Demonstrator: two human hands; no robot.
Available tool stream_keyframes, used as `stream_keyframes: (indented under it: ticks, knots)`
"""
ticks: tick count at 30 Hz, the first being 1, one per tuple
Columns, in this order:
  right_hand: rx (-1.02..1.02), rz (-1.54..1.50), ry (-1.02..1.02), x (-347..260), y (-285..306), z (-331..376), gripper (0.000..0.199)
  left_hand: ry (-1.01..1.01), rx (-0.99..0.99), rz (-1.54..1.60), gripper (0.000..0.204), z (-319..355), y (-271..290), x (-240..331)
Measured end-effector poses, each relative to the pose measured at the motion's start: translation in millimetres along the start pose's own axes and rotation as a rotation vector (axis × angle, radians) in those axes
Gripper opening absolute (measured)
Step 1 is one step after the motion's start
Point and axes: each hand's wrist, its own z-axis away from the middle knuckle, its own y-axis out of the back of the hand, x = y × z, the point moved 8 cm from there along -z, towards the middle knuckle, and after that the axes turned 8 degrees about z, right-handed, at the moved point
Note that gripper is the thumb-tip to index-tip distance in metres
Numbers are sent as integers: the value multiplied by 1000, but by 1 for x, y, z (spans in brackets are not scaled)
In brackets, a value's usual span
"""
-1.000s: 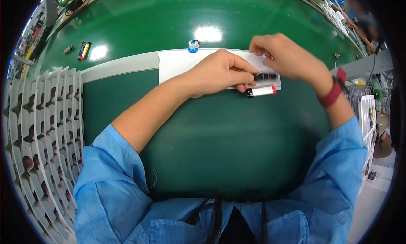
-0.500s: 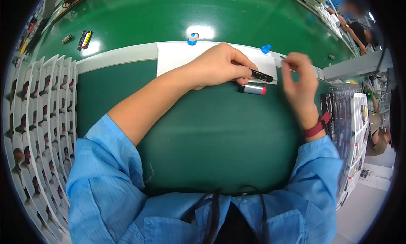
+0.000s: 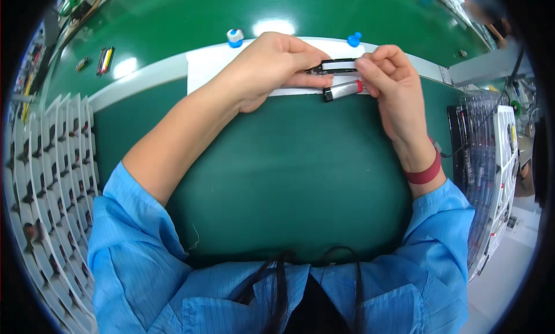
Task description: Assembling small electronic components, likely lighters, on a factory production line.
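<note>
In front of me, my left hand (image 3: 269, 68) pinches the left end of a slim black plastic frame (image 3: 329, 62) between thumb and fingers. White shows through or along its middle. At the frame's right end, the thumb and fingers of my right hand (image 3: 396, 88) are closed together on it. Just below hangs or lies a silver block (image 3: 345, 91) with one black end and one red end, close to the right fingertips. Thin wires seem to run from its red end, but where they lead is hidden by the fingers.
White paper (image 3: 202, 68) lies under the hands on the green mat (image 3: 289, 172). Two small blue-based items, a bottle (image 3: 235, 38) and a blue piece (image 3: 354, 40), stand beyond it. White racks (image 3: 55, 189) line the left; clear trays (image 3: 483, 143) stack at right.
My right hand has moved left to the black frame and closed on its right end. The frame has turned nearly level. The view has shifted a little.
</note>
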Motion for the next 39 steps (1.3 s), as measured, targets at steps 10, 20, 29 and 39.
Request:
stream_keyframes:
  ticks: [10,20,29,39]
  knots:
    - [9,14,43,0,0,0,14,-6,8,21,29,1,-1,-1]
    - [99,244,180,-12,-3,6,15,-25,30,18,28,2,2,-2]
    - [146,417,282,-23,-7,15,15,-67,95,-16,24,3,1,-4]
    - [129,447,232,-17,-4,9,18,-101,97,-24,21,2,3,-2]
